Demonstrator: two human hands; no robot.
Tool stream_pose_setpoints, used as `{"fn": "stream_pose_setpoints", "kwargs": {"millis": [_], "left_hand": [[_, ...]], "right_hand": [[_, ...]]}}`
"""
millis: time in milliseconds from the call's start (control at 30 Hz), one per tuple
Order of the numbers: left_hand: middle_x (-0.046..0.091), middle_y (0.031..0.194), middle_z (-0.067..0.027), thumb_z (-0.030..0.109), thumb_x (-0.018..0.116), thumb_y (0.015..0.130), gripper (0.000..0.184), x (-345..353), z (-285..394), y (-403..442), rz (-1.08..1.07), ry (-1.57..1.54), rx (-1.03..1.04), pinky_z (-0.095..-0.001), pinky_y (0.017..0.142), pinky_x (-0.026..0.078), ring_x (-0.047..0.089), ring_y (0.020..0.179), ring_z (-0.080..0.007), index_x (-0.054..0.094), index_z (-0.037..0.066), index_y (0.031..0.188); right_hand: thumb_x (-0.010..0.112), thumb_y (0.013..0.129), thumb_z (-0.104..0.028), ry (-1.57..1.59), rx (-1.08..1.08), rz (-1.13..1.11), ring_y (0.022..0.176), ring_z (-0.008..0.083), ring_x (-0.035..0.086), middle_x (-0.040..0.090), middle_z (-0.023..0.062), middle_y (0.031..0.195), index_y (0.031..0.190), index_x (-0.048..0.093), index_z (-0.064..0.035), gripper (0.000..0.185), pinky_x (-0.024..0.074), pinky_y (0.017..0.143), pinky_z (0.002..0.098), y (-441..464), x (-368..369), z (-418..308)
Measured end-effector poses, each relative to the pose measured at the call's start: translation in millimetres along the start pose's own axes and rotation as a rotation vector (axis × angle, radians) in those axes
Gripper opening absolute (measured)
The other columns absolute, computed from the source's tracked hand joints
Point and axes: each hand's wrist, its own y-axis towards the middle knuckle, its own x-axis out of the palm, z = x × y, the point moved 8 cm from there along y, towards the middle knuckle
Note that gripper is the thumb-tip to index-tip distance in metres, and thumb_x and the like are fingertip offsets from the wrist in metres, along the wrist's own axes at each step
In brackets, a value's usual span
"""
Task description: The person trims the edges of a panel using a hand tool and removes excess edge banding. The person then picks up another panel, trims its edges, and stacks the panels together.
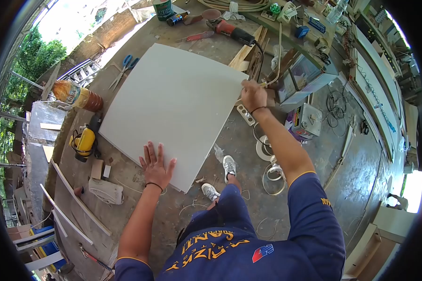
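Note:
A large white board (173, 103) lies flat on the work surface before me. My left hand (157, 167) rests palm down near its closest edge, fingers spread. At the board's right corner, my right hand (254, 95) is closed, fingers curled. What sits inside those fingers is hidden. A thin pale hose (280, 56) runs down from the bench and ends close beside that hand. Left of the board are blue-handled scissors (124, 70), and past its far edge an angle grinder (234, 33).
A yellow power tool (83, 143) and a bottle of brown liquid (86, 99) stand on the left. A power strip (245, 114) is below my right hand. Tape rolls (274, 172) and cables (337, 105) lie on the floor. A cluttered bench (286, 33) fills the back right.

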Motion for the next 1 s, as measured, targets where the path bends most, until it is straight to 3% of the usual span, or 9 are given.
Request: {"fn": "stream_pose_setpoints", "kwargs": {"millis": [300,333,467,600,733,800,867,967,1000], "left_hand": [[0.001,0.160,-0.0135,0.066,0.030,0.092,0.079,-2.8,3.3,1.0,-0.064,-0.022,-0.052,-0.0527,0.116,0.001,-0.003,0.148,-0.0299,0.016,0.019,0.153],[0.001,0.160,-0.0132,0.066,0.030,0.092,0.079,-2.2,3.8,1.6,-0.062,-0.010,-0.063,-0.0528,0.117,0.001,-0.003,0.148,-0.0297,0.016,0.019,0.153],[0.000,0.160,-0.0130,0.066,0.029,0.092,0.077,-2.0,6.1,2.7,-0.059,-0.028,-0.061,-0.0536,0.116,0.003,-0.004,0.148,-0.0292,0.016,0.020,0.153],[0.008,0.160,-0.0116,0.060,0.033,0.093,0.071,6.8,15.5,-5.1,0.043,-0.003,-0.023,-0.0537,0.116,0.006,0.006,0.147,-0.0310,0.026,0.018,0.150],[0.034,0.151,-0.0107,0.043,0.048,0.093,0.053,19.2,63.5,-63.4,0.322,-0.081,0.254,-0.0536,0.115,0.015,0.026,0.142,-0.0306,0.050,0.013,0.137],[0.043,0.146,-0.0110,0.037,0.053,0.092,0.047,18.3,63.3,-91.9,0.415,-0.185,0.262,-0.0531,0.114,0.019,0.031,0.140,-0.0299,0.056,0.013,0.132],[0.058,0.132,-0.0095,0.025,0.061,0.088,0.027,12.7,59.5,-113.4,0.591,-0.397,0.308,-0.0485,0.110,0.030,0.043,0.134,-0.0292,0.069,0.009,0.109],[0.063,0.123,-0.0088,0.015,0.066,0.084,0.010,19.5,51.6,-123.6,0.637,-0.599,0.264,-0.0417,0.105,0.039,0.047,0.130,-0.0296,0.068,0.007,0.091],[0.063,0.121,-0.0075,0.012,0.068,0.082,0.006,20.0,51.5,-126.7,0.666,-0.596,0.239,-0.0383,0.101,0.044,0.051,0.126,-0.0276,0.064,0.007,0.082]], "right_hand": [[0.064,0.070,-0.010,0.297,-0.337,0.000,0.069,0.0288,0.060,0.058,0.0099,0.076,0.087,0.061,-0.0116,0.017,0.0480,0.053,0.0411,-181.4,-34.2,-167.7],[0.063,0.071,-0.011,0.298,-0.307,-0.260,0.067,0.0287,0.060,0.056,0.0100,0.074,0.086,0.059,-0.0111,0.015,0.0474,0.052,0.0416,-204.8,-31.3,-197.8],[0.060,0.075,-0.012,0.438,-0.606,-0.615,0.068,0.0281,0.060,0.056,0.0105,0.079,0.084,0.061,-0.0118,0.009,0.0510,0.058,0.0409,-348.9,-13.3,-301.8],[0.058,0.078,-0.013,0.548,-0.658,-0.651,0.083,0.0274,0.061,0.057,0.0081,0.085,0.091,0.065,-0.0152,0.015,0.0520,0.066,0.0394,-311.5,-32.6,-278.2],[0.061,0.075,-0.007,0.658,-0.241,-0.753,0.083,0.0319,0.063,0.063,0.0122,0.091,0.097,0.068,-0.0090,0.023,0.0521,0.070,0.0405,-252.9,-64.8,-183.1],[0.064,0.081,-0.010,0.769,0.143,-0.705,0.072,0.0213,0.063,0.064,0.0087,0.078,0.103,0.067,-0.0028,0.023,0.0503,0.068,0.0308,-244.9,-67.3,-123.1],[0.066,0.085,-0.013,0.846,0.429,-0.592,0.068,0.0147,0.060,0.063,0.0041,0.074,0.099,0.066,0.0002,0.020,0.0492,0.065,0.0278,-240.2,-66.2,-70.1],[0.065,0.087,-0.014,1.041,0.860,-0.518,0.065,0.0070,0.057,0.064,0.0010,0.074,0.095,0.067,-0.0041,0.013,0.0450,0.055,0.0239,-221.2,-58.4,-25.6],[0.065,0.087,-0.014,1.048,0.829,-0.559,0.065,0.0070,0.057,0.064,0.0010,0.074,0.095,0.067,-0.0041,0.013,0.0450,0.055,0.0239,-208.6,-49.8,-22.2]]}}
